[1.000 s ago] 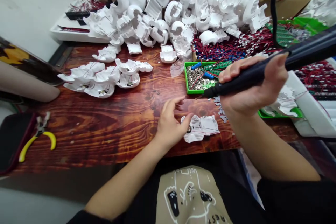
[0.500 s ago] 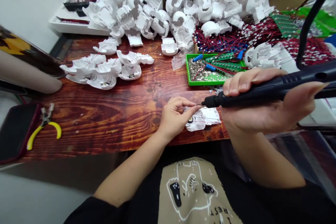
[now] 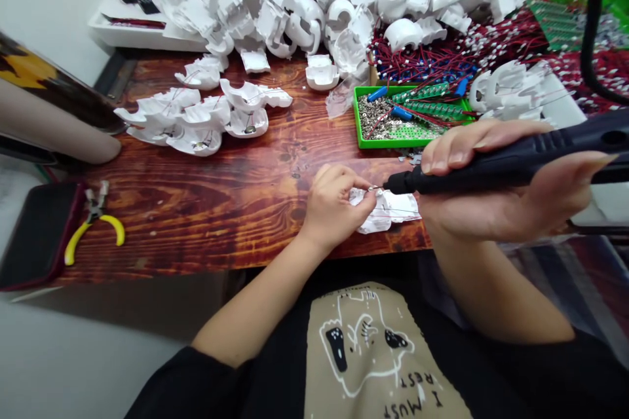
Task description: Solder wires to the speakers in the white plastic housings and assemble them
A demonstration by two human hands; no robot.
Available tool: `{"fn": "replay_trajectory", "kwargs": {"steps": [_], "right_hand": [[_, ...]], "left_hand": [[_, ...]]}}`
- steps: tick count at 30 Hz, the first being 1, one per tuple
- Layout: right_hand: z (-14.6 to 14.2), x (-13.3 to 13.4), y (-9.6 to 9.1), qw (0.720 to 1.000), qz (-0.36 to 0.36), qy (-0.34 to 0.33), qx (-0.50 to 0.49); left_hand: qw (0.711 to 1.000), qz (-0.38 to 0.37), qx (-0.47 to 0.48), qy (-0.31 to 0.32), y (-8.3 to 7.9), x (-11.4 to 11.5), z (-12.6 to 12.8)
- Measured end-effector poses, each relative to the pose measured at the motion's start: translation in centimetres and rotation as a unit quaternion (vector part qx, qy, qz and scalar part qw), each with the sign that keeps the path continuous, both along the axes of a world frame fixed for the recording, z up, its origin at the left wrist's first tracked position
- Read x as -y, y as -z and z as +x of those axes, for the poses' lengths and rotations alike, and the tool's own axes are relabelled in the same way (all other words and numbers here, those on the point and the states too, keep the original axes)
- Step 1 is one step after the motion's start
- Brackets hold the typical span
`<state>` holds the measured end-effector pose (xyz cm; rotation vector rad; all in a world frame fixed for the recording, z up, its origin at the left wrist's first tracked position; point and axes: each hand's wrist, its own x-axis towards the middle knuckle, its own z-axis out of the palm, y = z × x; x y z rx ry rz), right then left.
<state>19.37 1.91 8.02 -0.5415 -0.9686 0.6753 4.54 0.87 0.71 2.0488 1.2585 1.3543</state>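
Observation:
My left hand (image 3: 337,206) rests on the wooden table (image 3: 206,209), its fingertips pinched on a thin wire end (image 3: 374,188) at the edge of a white plastic shell (image 3: 388,213). Red wires run across that shell, and my hand hides part of it. My right hand (image 3: 501,183) grips a black soldering iron (image 3: 472,173) level in the air. The iron's tip sits just right of my left fingertips, very close to the wire end. Whether they touch is too small to tell.
White plastic shells (image 3: 334,6) lie heaped at the back, with smaller groups (image 3: 196,124) on the table. A green tray (image 3: 361,134) holds metal bits and blue-handled parts. Red wire bundles (image 3: 422,59) lie behind it. Yellow-handled pliers (image 3: 93,226) lie left, beside a person's forearm (image 3: 49,131).
My right hand has lowered the iron from a raised slant to level, its tip now at the shell. My left fingers have closed into a pinch at the shell's edge. The view has shifted slightly.

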Motion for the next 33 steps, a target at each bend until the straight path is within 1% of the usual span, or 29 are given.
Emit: {"fn": "replay_trajectory", "kwargs": {"steps": [4,8,14,18,21,25,28,31,33], "right_hand": [[0.0,0.0,0.2,1.0,0.02,-0.001,0.013],[0.0,0.3,0.3,0.999,-0.017,-0.009,0.028],[-0.1,0.2,0.5,0.999,-0.008,-0.001,0.032],[-0.4,0.3,0.7,0.998,0.004,-0.026,0.055],[-1.0,0.5,1.1,0.998,0.015,-0.008,0.064],[-1.7,0.9,1.5,0.998,0.013,0.038,0.058],[-1.9,1.1,1.8,0.999,0.011,0.038,0.034],[-1.7,1.2,2.2,0.999,0.006,0.03,0.016],[-1.5,1.2,2.7,0.999,-0.005,0.037,0.005]], "left_hand": [[1.0,-0.011,-0.008,-0.002,0.0,0.0,0.1],[1.0,-0.016,-0.018,0.008,-0.2,0.1,0.1],[1.0,0.006,-0.008,0.012,-0.2,0.3,0.0],[0.998,0.003,-0.054,0.014,-0.3,0.5,-0.2],[0.996,-0.021,-0.084,0.022,-0.5,0.7,-0.3],[0.996,-0.038,-0.084,0.009,-0.4,0.8,-0.2],[0.996,-0.036,-0.081,-0.006,-0.2,1.2,-0.2],[0.996,-0.05,-0.077,-0.014,-0.1,1.6,-0.7],[0.995,-0.074,-0.068,0.009,0.1,1.9,-1.3]]}}
